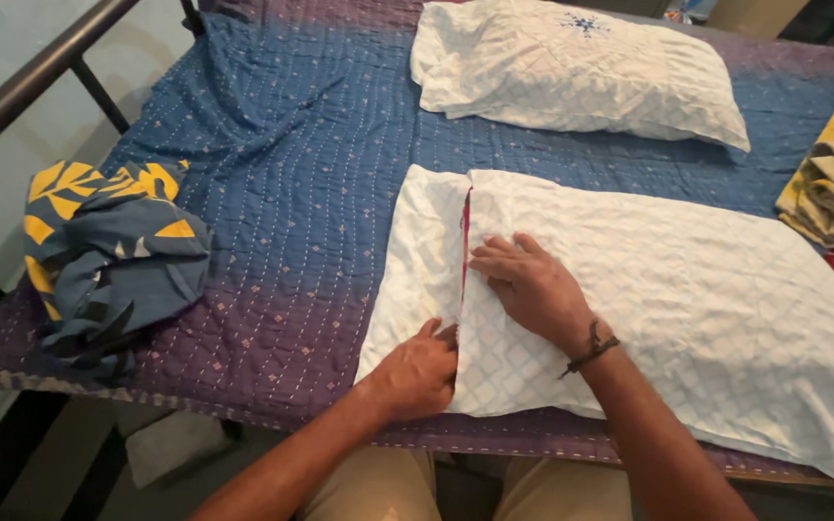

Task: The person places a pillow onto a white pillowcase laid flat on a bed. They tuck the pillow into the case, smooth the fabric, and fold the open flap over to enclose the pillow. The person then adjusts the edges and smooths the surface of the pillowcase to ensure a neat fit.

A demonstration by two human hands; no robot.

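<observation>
Pinching the open end of a white pillowcase point(417, 260) on the bed point(282, 193), the left hand point(422, 371) holds its edge; the right hand point(533, 285) presses flat, fingers spread, at two o'clock from it.

Item: white pillow point(668, 289) in a quilted diamond-pattern pillowcase — crinkled.
Pose: flat, lengthwise across the near edge of the bed.
Open end: at left, flap point(424, 260) folded out — red inner pillow point(465, 236) showing as a thin strip at the seam.
</observation>
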